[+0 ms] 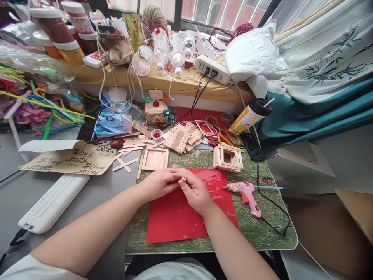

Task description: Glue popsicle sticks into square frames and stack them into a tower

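My left hand (159, 182) and my right hand (196, 191) meet above a red sheet (186, 223). Both are closed around a small bundle of wooden craft sticks (184, 179); only the stick ends peek out between my right thumb and fingers, the rest being hidden. Just beyond my left hand lies a square craft-stick frame with a filled base (155, 158). A stack of open square stick frames (228, 158) sits beyond my right hand. The pink glue gun (246, 196) rests on its side to the right, its nozzle toward the sheet.
Loose craft sticks (126, 164) and a stick pile (177, 139) lie behind. Sandpaper (70, 158) and a white bar-shaped device (55, 204) are left. Scissors (229, 137), a tilted drink cup (250, 114) and a decorated stick box (156, 111) stand at the back. The glue gun's cord (274, 227) loops near the right edge.
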Available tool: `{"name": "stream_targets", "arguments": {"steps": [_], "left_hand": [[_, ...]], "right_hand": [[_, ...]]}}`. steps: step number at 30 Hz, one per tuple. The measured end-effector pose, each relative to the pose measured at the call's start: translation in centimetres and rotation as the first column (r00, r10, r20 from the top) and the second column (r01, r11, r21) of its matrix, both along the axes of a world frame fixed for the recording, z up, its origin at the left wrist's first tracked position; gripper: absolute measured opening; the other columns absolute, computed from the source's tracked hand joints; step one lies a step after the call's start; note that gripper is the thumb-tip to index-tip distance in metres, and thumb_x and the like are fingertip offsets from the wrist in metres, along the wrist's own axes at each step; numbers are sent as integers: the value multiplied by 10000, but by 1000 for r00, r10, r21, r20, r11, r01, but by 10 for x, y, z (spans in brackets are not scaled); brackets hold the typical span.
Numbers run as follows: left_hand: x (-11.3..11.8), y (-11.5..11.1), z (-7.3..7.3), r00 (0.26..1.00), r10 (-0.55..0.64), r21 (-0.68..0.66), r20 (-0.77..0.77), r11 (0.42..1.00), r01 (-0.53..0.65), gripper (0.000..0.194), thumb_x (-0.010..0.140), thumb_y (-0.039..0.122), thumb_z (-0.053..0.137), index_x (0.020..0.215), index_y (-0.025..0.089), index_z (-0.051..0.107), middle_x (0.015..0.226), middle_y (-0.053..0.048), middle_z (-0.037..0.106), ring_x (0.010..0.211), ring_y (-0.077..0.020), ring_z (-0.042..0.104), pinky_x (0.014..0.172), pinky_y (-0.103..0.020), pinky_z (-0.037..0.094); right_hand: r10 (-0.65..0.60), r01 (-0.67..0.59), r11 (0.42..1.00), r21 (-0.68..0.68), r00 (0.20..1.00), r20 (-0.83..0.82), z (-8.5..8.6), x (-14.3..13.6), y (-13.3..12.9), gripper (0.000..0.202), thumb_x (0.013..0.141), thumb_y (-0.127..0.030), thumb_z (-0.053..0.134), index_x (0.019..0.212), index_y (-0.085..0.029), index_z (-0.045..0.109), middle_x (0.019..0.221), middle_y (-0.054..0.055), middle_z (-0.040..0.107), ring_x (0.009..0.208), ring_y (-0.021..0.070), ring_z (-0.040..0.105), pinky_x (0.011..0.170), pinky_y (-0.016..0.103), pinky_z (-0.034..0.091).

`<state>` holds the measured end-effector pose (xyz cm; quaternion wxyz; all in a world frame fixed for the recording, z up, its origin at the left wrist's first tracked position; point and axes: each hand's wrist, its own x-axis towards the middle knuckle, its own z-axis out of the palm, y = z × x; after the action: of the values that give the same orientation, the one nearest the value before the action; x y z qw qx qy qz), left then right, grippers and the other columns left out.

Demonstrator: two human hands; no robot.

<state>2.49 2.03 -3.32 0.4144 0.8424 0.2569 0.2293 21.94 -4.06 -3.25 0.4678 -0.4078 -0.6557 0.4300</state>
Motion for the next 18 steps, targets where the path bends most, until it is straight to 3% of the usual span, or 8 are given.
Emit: {"name": "stream_targets", "arguments": {"steps": [6, 12, 15, 18], "left_hand": [[-1, 3, -1, 999, -24, 35, -46, 999, 26, 246, 1054, 283, 539, 1114, 197, 763, 1140, -116, 788, 1073, -225, 734, 950, -336, 567], [0, 1, -3, 999, -21, 60, -48, 998, 24, 202, 1033, 240, 562, 1108, 199, 744, 1126, -97, 786, 1032, -217, 728, 903, -314, 546], [0, 0, -2, 999, 18, 40, -41, 999, -16, 175, 1032, 231, 556, 1015, 201, 727, 1049, -79, 777, 973, -203, 715, 860, -299, 530], [0, -1, -1, 997, 78, 8, -13, 997, -78, 164, 1033, 231, 558, 955, 210, 700, 933, -40, 743, 880, -172, 681, 811, -272, 502]], "right_hand": [[41, -41, 999, -14, 997, 58, -6, 2, 3, 382, 1099, -365, 518, 1463, -323, 626, 1520, 73, 635, 1431, 242, 587, 1231, 514, 480], [59, -58, 998, -29, 997, 58, -6, 2, 3, 382, 1104, -360, 510, 1466, -327, 626, 1524, 61, 632, 1438, 234, 575, 1244, 498, 464], [-11, 12, 999, -30, 1000, 22, -5, 1, 2, 392, 1063, -375, 601, 1450, -321, 635, 1463, 78, 669, 1371, 241, 624, 1200, 480, 507], [-158, 159, 987, 34, 987, -39, -4, 2, 1, 269, 1003, -339, 706, 1266, -293, 740, 1286, 84, 735, 1228, 241, 689, 1106, 457, 568]]}}
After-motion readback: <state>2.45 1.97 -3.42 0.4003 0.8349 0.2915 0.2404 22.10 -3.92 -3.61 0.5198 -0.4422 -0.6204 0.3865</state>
